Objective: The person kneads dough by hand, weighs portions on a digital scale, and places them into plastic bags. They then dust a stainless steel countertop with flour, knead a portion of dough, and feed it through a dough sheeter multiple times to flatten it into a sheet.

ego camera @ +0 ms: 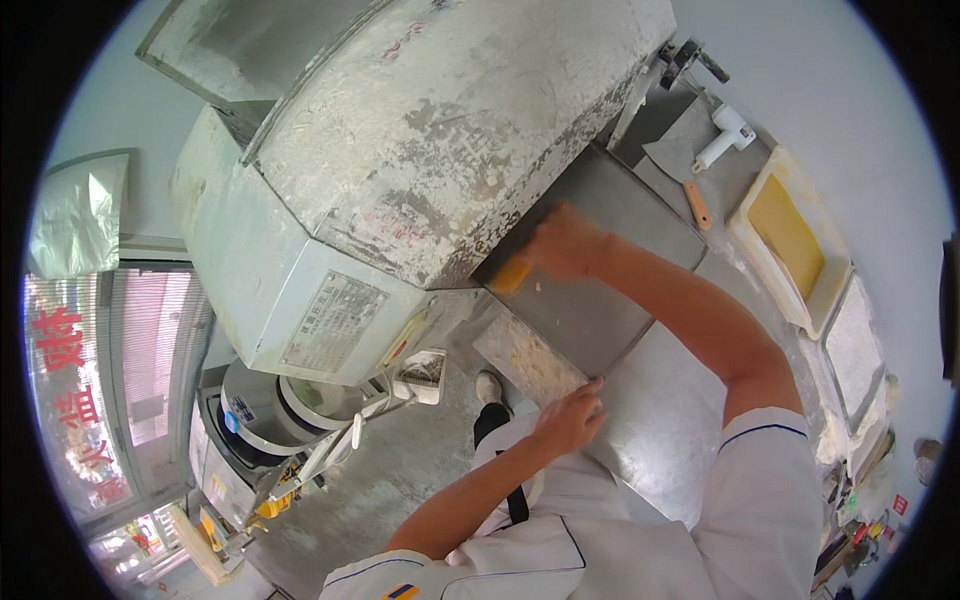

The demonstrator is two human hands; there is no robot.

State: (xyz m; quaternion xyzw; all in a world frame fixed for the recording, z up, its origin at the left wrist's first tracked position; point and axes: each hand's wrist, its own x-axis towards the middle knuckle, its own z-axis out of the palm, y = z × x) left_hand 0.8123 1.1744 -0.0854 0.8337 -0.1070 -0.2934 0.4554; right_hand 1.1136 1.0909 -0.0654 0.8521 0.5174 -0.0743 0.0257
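My right hand, blurred by motion, holds a yellow-orange tool, perhaps a scraper or brush, low over a dark metal tray beside the floury machine. My left hand grips the near end of a flat metal sheet or pan with pale flour or crumbs on it. That sheet lies against the tray's left edge. Whether the tool touches the tray cannot be told.
At the right of the worktable lie a wood-handled scraper, a white hand mixer and a cream tub with yellow contents. A round-bowled machine and a white bin stand lower left.
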